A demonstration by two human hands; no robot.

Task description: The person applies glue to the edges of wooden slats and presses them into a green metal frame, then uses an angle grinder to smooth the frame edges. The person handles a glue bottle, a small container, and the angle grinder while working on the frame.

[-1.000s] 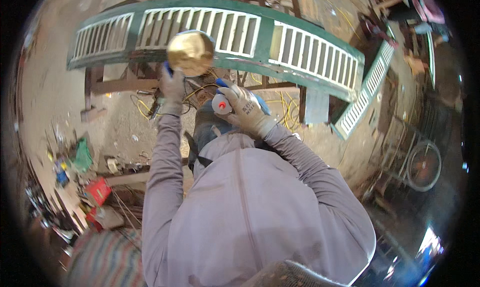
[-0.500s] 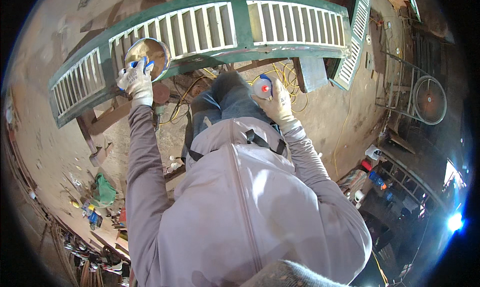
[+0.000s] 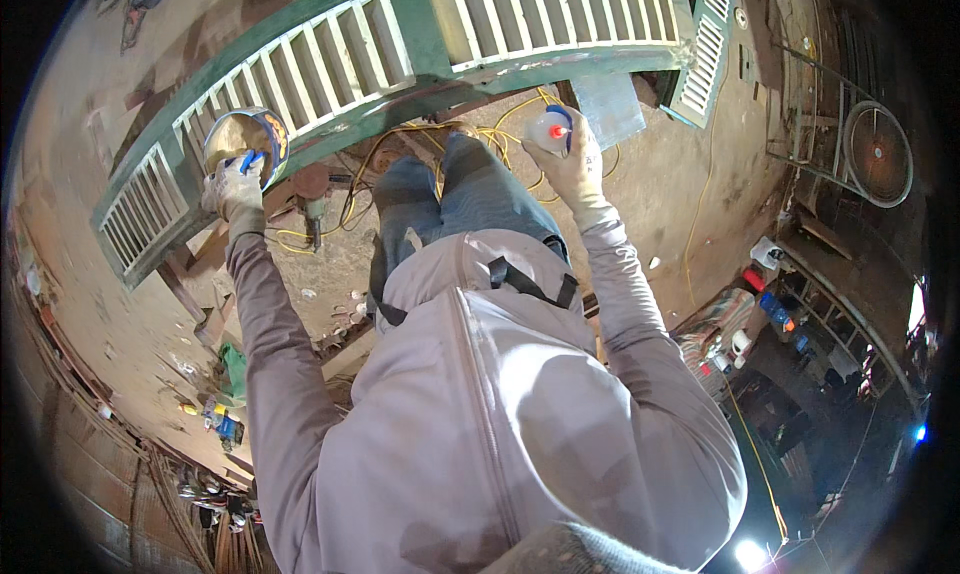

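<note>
Your left hand [image 3: 232,186], gloved, grips a round tin [image 3: 247,140] against the near edge of the green slatted frame [image 3: 420,34], whose long axis runs left-right; your right hand [image 3: 577,164] holds 1 small bottle [image 3: 551,131] just below it.

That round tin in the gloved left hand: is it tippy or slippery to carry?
Probably tippy: the round tin is open-topped and held tilted by the left hand at its rim. The glove likely helps grip. It may be heavy if full; its contents are unclear.

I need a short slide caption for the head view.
Gloved left hand holds a round tin; right hand holds a small bottle.
</note>
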